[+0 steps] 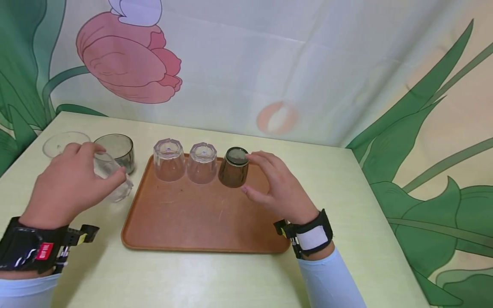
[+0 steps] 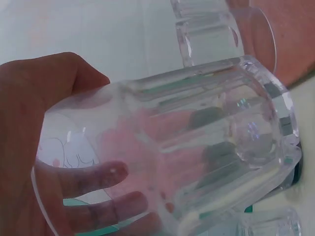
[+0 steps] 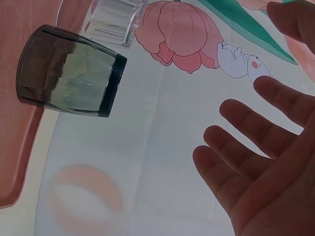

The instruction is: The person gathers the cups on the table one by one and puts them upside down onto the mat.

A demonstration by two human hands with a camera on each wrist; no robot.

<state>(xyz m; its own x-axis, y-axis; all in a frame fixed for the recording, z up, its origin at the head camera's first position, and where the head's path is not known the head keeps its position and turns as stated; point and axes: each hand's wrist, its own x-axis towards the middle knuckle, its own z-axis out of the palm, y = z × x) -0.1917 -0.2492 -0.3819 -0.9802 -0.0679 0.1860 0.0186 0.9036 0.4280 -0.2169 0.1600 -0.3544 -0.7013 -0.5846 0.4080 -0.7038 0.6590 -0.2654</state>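
Observation:
My left hand (image 1: 73, 182) grips a clear faceted glass (image 2: 211, 142), tilted on its side, left of the brown tray (image 1: 200, 222). In the left wrist view the thumb and fingers wrap it near the rim. Fingers spread, my right hand (image 1: 279, 188) is beside an upside-down smoky dark glass (image 1: 233, 171) at the tray's back; the right wrist view shows a gap between that glass and the fingers. To its left on the tray, two clear glasses stand upside down: a middle one (image 1: 202, 164) and a left one (image 1: 169, 162).
Behind my left hand, a smoky glass (image 1: 125, 156) stands mouth up on the table (image 1: 327, 273). A clear glass (image 1: 57, 139) is partly hidden at the far left. A printed curtain (image 1: 239, 64) hangs behind the table's back edge.

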